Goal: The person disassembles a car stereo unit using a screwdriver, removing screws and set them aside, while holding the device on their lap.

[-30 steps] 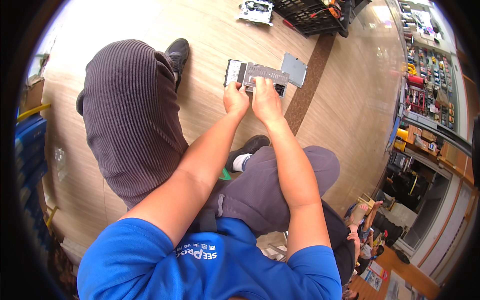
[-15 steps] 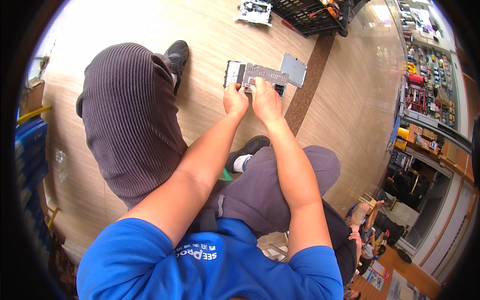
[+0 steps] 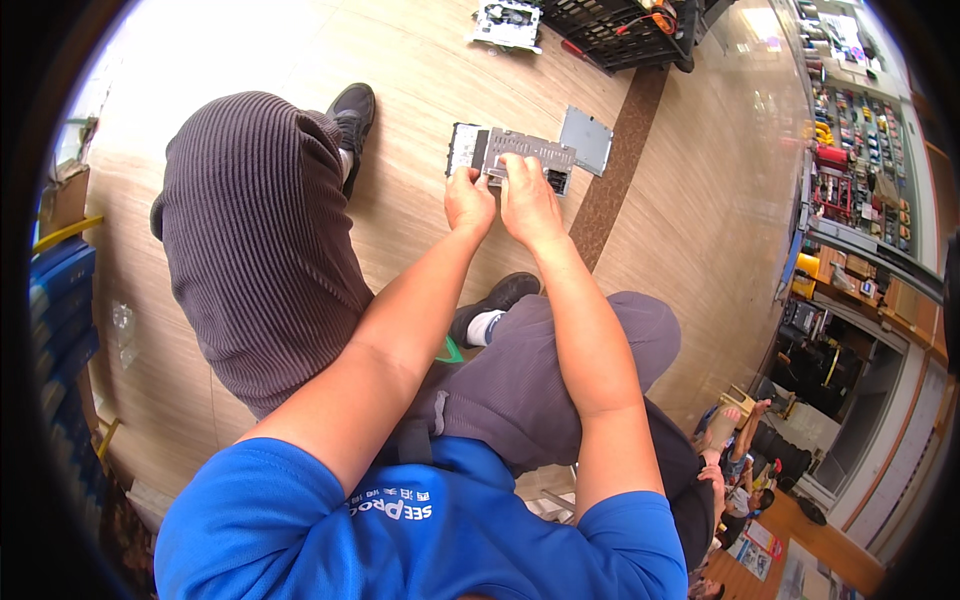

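On the floor ahead of me lies a slim electronic unit with a slotted grey metal casing (image 3: 545,150). A pale, printed-looking section makes up its left end, and a dark opening shows at its lower right. My left hand (image 3: 469,203) is closed on the near edge, thumb and fingers pressed together by the dark strip. Bent over the casing, my right hand (image 3: 530,207) has its fingertips on the slotted metal and grips it near the middle. The palm side of both hands is hidden. A loose flat grey metal cover (image 3: 586,140) lies touching or close to the unit's right end.
Beyond the unit are a white-framed mechanism (image 3: 507,26) and a black plastic crate (image 3: 610,30) with tools in it. Blue boxes (image 3: 65,290) are stacked at the left. My shoes (image 3: 353,125) flank the work. Stocked shelves (image 3: 858,150) and other people appear at the right.
My right hand has shifted slightly left over the casing, its fingers a little straighter. My left hand keeps its place at the near edge.
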A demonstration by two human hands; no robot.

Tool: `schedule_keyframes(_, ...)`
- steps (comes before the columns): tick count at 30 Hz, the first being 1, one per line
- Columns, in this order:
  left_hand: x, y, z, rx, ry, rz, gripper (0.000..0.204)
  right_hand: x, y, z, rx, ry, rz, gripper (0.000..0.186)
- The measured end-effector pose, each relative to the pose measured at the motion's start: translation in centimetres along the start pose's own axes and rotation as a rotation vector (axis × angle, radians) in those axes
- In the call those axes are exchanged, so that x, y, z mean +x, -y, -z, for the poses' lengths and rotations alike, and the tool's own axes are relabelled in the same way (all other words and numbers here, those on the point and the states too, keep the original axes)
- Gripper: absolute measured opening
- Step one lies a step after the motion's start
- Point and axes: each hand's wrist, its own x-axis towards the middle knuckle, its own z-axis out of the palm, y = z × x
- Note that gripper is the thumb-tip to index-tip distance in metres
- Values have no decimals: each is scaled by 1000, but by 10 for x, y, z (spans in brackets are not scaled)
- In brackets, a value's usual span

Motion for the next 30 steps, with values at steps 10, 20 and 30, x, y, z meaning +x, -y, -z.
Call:
schedule_keyframes(10,-1,0,0,7,-7,-9,18,-1,-1,1,-18,37,-42,22)
schedule_keyframes(20,2,4,-1,-14,4,10,19,1,4,2,-31,109,-23,25)
schedule_keyframes(30,-1,1,-1,-11,1,16,19,1,2,3,-4,44,-18,23)
